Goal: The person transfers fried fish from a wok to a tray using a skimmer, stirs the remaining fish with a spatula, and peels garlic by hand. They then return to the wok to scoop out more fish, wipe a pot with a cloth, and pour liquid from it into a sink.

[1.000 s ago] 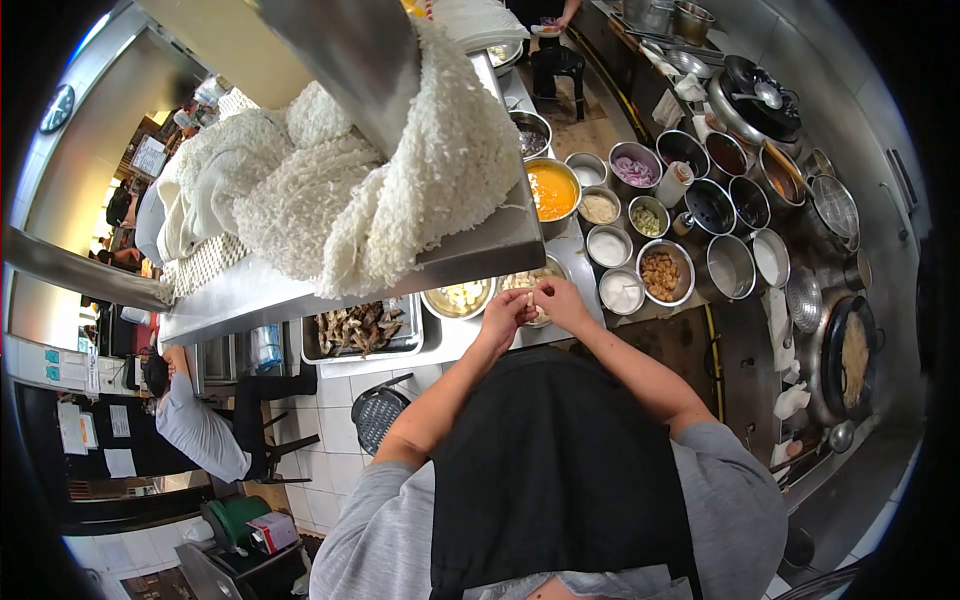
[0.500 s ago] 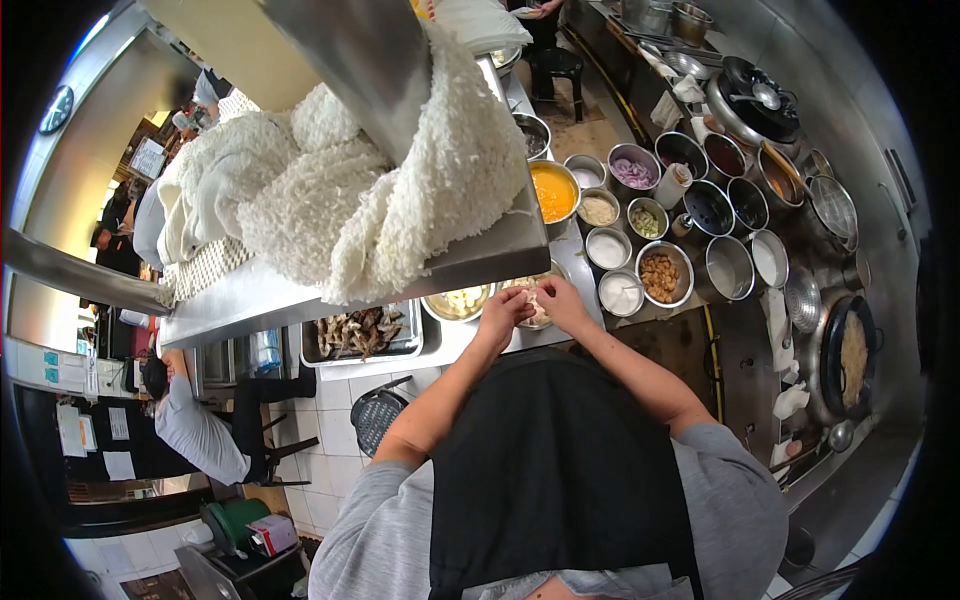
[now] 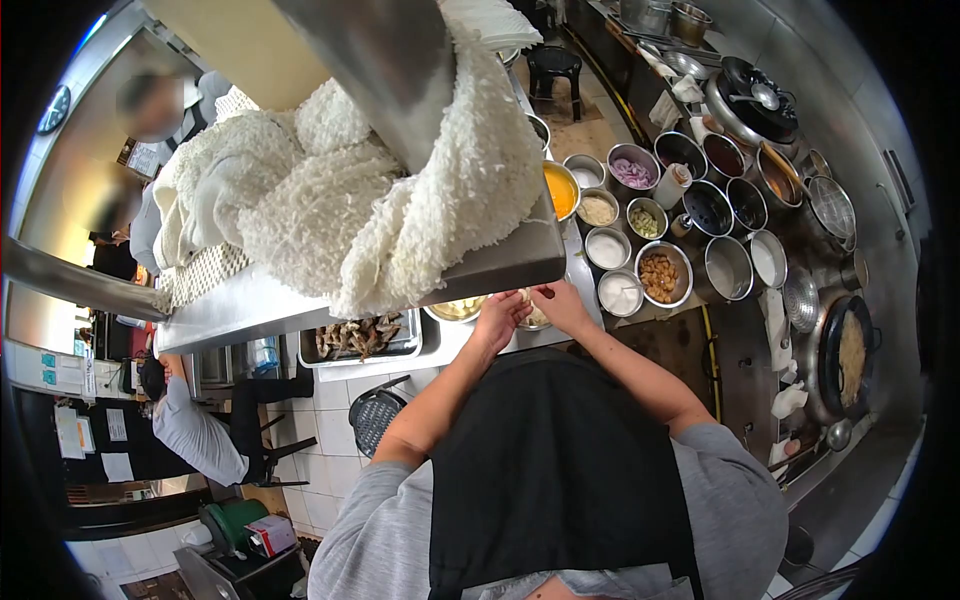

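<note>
Part of the counter is hidden by a steel shelf [image 3: 540, 259], heaped with white towels [image 3: 440, 200]. Below, a bowl [image 3: 538, 323] is partly covered by the left hand [image 3: 503, 318] and right hand [image 3: 562, 305], fingers curled inward; what is pinched cannot be told.

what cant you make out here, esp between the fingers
All in the head view:
- anything between the fingertips of the left hand and right hand: too small, partly covered by fingers
- most of the bowl beneath: hidden by the hands and steel shelf
- far side of the metal tray: behind the shelf
- writing on the wall papers: too small
- time on the clock: too small, blurred
</note>
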